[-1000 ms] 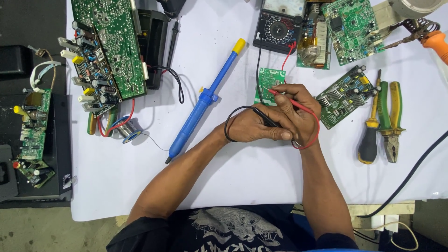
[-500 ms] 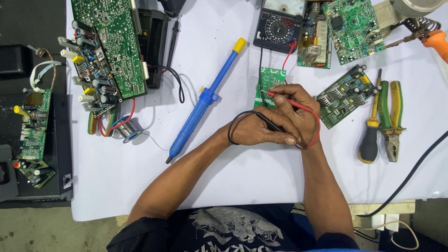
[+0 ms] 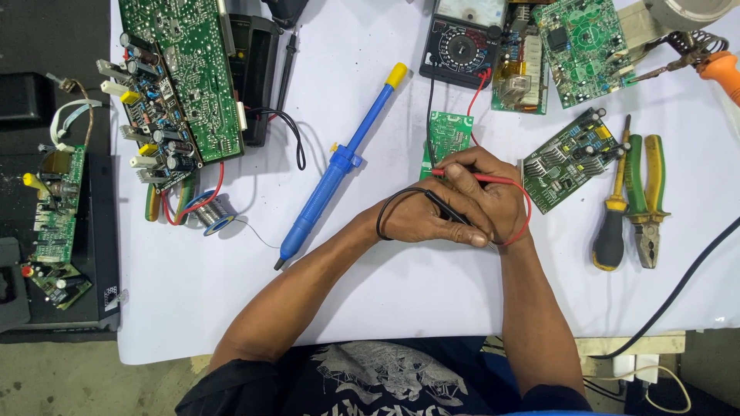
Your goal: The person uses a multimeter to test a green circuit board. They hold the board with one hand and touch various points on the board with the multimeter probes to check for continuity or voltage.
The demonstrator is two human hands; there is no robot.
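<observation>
Small green circuit board [image 3: 449,132] lies mid-counter, just below black multimeter [image 3: 461,46]. Right hand [image 3: 493,196] fingers pinch red probe [image 3: 478,178], tip on board. Left hand [image 3: 420,219] fingers grip black probe [image 3: 445,206]. Probing under way; reading not legible.

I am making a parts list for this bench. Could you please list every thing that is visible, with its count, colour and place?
small circuit board: 1, green, under the probe tips
red probe: 1, red, in right hand
black probe: 1, black, in left hand
multimeter: 1, black, top centre
desoldering pump: 1, blue with yellow cap, left of the hands
large circuit board: 1, green, top left
solder spool: 1, silver, below large board
screwdriver: 1, yellow and black, right
pliers: 1, green and yellow, right
table cover: 1, white
left hand: 1, centre
right hand: 1, centre
</observation>
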